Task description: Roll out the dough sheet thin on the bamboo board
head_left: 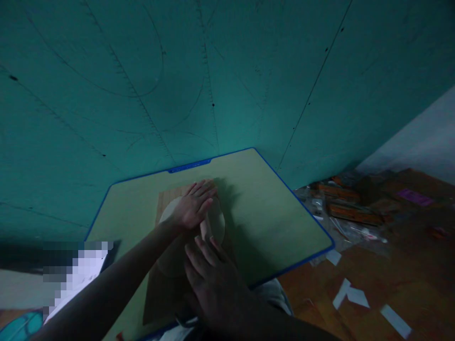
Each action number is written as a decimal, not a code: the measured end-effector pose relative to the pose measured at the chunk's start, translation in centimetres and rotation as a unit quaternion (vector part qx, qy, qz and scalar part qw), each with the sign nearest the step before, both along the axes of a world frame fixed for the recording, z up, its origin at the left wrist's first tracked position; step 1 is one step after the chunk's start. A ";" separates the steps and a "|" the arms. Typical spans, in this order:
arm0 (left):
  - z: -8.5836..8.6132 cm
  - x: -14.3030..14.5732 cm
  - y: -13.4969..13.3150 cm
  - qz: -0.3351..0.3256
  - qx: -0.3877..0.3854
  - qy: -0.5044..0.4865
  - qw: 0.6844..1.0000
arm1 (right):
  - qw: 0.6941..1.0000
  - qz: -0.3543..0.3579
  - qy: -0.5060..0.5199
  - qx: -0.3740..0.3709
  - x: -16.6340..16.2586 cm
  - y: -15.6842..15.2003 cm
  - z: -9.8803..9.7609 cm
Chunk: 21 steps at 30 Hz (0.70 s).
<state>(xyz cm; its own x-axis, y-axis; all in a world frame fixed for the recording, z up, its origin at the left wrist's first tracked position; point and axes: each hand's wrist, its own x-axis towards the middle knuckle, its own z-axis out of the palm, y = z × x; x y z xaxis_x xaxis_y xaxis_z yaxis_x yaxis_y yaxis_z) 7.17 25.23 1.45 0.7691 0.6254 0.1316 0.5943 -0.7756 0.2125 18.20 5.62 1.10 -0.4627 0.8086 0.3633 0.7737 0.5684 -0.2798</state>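
A thin, round, pale sheet of dough (169,265) lies on a wooden board (151,300). Across it runs a short, pale rod that looks like a rolling pin (205,229), partly hidden by both hands. My left hand (194,207) lies over the pin's far end, palm down with fingers stretched out. Closer to me, my right hand (215,279) is at the near end, its fingers extended and spread over the dough. Its palm and thumb are in dark shadow, so its contact with the pin is hard to make out.
The board lies on a low, pale table (273,213) with a blue rim, against a green wall (231,85) marked with drawn lines. A lit, pixelated screen-like object (80,274) stands at left. Paper pieces (357,296) and plastic-wrapped items (351,210) litter the floor at right.
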 end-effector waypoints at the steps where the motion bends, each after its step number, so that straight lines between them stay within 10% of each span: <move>1: 0.0 -0.1 0.0 -0.001 0.001 0.003 1.000 | 1.000 -0.002 0.003 0.000 -0.1 0.0 0.0; 13: 0.9 10.5 -1.1 -0.002 -0.004 0.017 1.000 | 0.993 -0.119 0.025 -0.007 7.8 -1.9 -4.3; 21: 0.2 1.5 -1.4 -0.018 0.012 0.019 1.000 | 0.996 -0.085 0.031 0.013 1.0 -2.2 -2.8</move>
<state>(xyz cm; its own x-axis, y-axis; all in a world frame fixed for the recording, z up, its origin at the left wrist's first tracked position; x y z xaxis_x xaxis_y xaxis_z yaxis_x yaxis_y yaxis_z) 8.63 23.83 1.62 0.7957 0.5945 0.1162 0.5735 -0.8011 0.1712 19.19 3.41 -1.73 -0.2962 0.8633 0.4087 0.8409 0.4386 -0.3169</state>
